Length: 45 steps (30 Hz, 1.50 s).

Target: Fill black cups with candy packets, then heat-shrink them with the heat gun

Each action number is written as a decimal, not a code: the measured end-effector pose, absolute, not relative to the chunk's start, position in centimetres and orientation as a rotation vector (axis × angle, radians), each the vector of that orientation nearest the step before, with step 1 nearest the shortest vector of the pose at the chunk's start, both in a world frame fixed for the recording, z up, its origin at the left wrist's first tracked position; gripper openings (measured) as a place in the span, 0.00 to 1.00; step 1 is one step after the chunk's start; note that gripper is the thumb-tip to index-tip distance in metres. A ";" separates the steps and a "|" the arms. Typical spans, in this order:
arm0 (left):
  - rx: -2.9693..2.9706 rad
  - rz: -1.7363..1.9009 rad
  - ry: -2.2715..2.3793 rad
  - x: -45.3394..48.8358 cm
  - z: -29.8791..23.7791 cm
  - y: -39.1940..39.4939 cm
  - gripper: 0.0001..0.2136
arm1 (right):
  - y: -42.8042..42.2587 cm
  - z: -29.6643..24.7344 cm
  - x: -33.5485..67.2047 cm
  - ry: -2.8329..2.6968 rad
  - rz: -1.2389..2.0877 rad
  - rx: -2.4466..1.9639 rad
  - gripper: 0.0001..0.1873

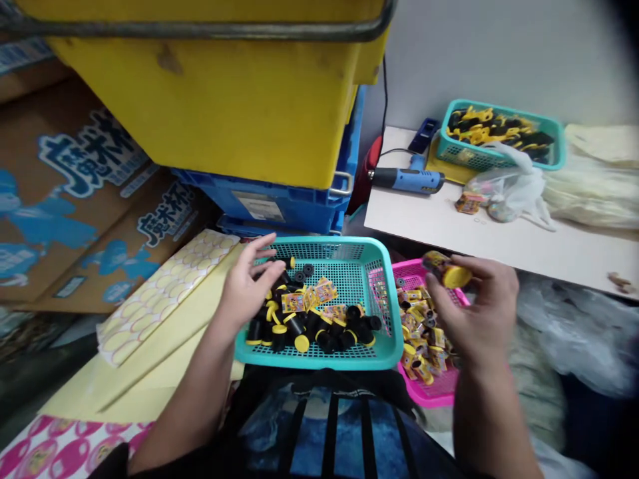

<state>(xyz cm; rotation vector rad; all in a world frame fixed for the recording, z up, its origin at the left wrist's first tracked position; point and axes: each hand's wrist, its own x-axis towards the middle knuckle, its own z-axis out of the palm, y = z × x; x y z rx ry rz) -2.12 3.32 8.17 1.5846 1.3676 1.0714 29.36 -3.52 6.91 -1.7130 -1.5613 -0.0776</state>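
Observation:
My left hand [253, 283] is over the left side of a teal basket [319, 362], fingers bent and apart, with nothing visible in them. Inside that basket lie small black cylinders with yellow caps [295, 325], loose black round pieces [304, 272] and printed labels [293, 303]. My right hand [482, 309] pinches a small yellow-capped cylinder with a printed label [448, 269]. It is held up above a pink basket [434, 399], where several labelled cylinders [422, 332] are piled; the hand hides part of this basket.
Yellow [239, 113] and blue crates [269, 199] are stacked ahead, beside printed cardboard boxes [74, 193]. On the white table [414, 216] lie a blue power tool [408, 180], a clear plastic bag [522, 183] and another teal basket [504, 110] of yellow and black parts.

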 end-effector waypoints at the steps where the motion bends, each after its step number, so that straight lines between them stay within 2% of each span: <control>1: 1.666 1.010 1.483 -3.2 7.5 3.5 0.21 | -3.7 6.4 30.7 -1.650 -0.066 -1.858 0.19; 4: 1.969 0.649 1.550 -5.1 4.7 3.3 0.14 | -3.2 4.7 31.0 -1.855 0.102 -1.995 0.23; 7: 2.170 0.445 1.479 -4.6 1.9 2.6 0.12 | -1.6 3.4 25.7 -1.923 0.499 -1.803 0.20; 11: 2.121 0.518 1.477 -3.5 0.9 2.2 0.05 | 0.7 2.8 17.7 -2.011 0.989 -1.583 0.14; 14: 1.794 0.590 1.392 -3.7 2.0 1.8 0.04 | 1.6 2.7 15.2 -1.938 1.094 -1.402 0.19; 16: 1.554 0.594 1.299 -4.0 2.9 1.4 0.11 | 1.8 2.6 14.8 -1.848 1.264 -1.309 0.26; 17: 1.459 0.605 1.253 -4.2 3.2 1.2 0.15 | 1.8 2.6 14.7 -1.791 1.376 -1.293 0.26; 20: 1.281 0.686 1.145 -4.4 3.6 0.9 0.22 | 1.7 2.5 14.6 -1.559 1.611 -1.346 0.17; 25: 1.061 0.893 1.034 -3.9 2.7 0.8 0.26 | 1.2 2.5 13.6 -1.193 1.576 -1.336 0.15; 29: 0.983 0.877 1.003 -4.0 1.8 1.0 0.26 | 1.4 2.6 12.7 -1.091 1.680 -1.336 0.15; 33: 0.887 0.882 0.932 -4.4 1.0 1.1 0.26 | 2.1 2.3 11.7 -1.041 1.646 -1.386 0.17; 37: 0.737 0.970 0.896 -4.7 0.1 1.2 0.20 | 3.0 1.8 11.1 -1.059 1.613 -1.397 0.14; 41: 0.640 1.002 0.967 -6.0 0.1 1.1 0.08 | 3.9 0.0 11.6 -1.444 1.310 -1.690 0.17; 45: 0.645 1.034 0.912 -8.6 1.0 1.1 0.08 | 3.8 -2.7 12.3 -2.126 0.969 -1.707 0.21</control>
